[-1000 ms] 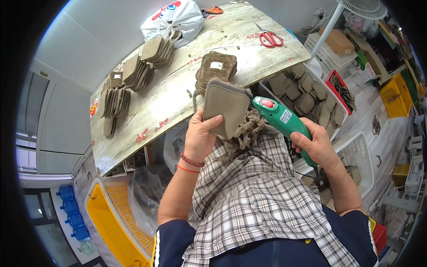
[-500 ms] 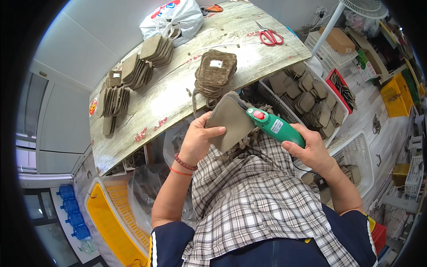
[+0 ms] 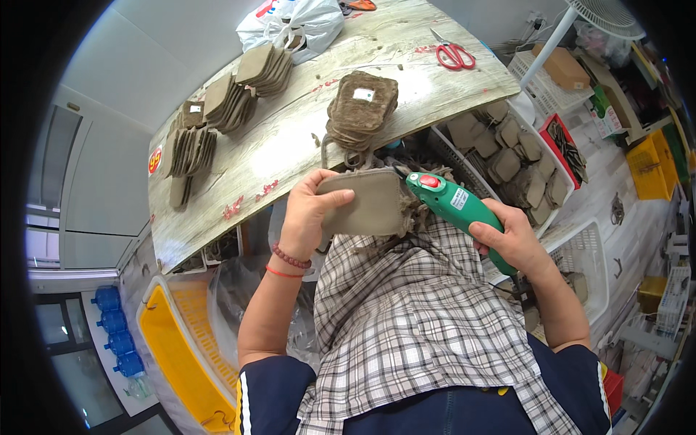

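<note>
My left hand point(image 3: 313, 206) grips a flat greyish-brown fabric pad point(image 3: 366, 204) by its left side, thumb on the smooth face. In my right hand point(image 3: 507, 235) is a green handheld electric cutter point(image 3: 457, 203) with a red switch. Its dark tip meets the pad's upper right corner; whether the blade touches cannot be made out. Frayed brown scraps point(image 3: 417, 214) hang beside the pad's right edge and lie over my checked apron point(image 3: 428, 312). Just beyond, a stack of brown plush pads point(image 3: 362, 112) with a white label stands at the table edge.
On the wooden table point(image 3: 290, 141) are more pad piles point(image 3: 228, 105), a white plastic bag point(image 3: 290, 32) and red-handled scissors point(image 3: 454, 55). A white crate of pads point(image 3: 507, 148) stands at the right, a yellow basket point(image 3: 170, 348) at the lower left. A fan pole point(image 3: 547, 47) rises at the back right.
My left hand has turned the pad from a tilted position to nearly level and moved slightly left. The cutter has shifted slightly, its tip still by the pad's upper right edge.
</note>
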A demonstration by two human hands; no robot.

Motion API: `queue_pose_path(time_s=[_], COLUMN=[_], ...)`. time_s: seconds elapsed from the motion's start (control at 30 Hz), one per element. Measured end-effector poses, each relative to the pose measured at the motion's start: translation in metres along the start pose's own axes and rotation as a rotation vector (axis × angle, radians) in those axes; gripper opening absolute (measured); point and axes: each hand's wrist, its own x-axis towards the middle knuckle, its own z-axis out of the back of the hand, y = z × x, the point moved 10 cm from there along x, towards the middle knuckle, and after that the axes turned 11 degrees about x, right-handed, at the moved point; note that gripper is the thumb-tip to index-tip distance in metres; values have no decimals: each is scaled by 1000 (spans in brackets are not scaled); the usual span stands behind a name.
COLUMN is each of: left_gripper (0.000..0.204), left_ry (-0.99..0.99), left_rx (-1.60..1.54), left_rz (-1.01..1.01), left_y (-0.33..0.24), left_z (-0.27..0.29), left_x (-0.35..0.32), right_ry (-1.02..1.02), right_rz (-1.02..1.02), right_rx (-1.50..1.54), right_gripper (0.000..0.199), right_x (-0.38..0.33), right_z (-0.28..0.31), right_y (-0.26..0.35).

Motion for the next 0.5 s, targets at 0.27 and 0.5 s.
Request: queue_pose_path(time_s=[0.27, 0.5], left_gripper=[15, 18], left_ry=[-67, -8], left_rx=[7, 176], left_rz=[-19, -10], left_y=[-9, -10], left_z=[13, 6], left_x=[1, 3], right_ry=[65, 85], right_rz=[-36, -44], right_rx=[-75, -168], right_gripper=[38, 40], right_x=[1, 4], right_z=[-6, -10], right_y=[-6, -3])
